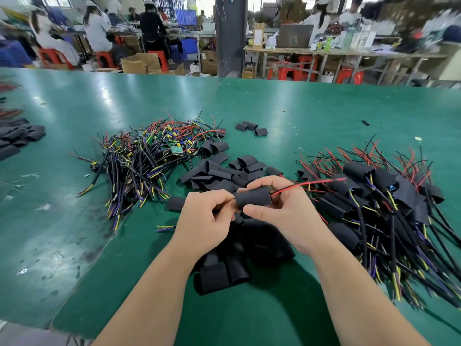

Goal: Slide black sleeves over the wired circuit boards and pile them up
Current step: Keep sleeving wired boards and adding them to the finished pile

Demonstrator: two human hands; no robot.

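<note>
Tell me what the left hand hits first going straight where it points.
The left hand would likely meet the black sleeve gripped by the right hand, just ahead; depth is unclear.

The table [274,101] is glossy green, scuffed pale at lower left. At centre a black sleeve [253,199] trails a red wire [306,184]. Upper left of centre, green circuit boards [175,149] lie among black, yellow, purple and red wires [139,168]. The loose sleeves [219,174] are black; far stools [104,58] are red.

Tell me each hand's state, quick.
Left hand: pinches the dark cable entering the black tubular sleeve.
Right hand: grips that sleeve; thin red wire exits rightward.
</note>
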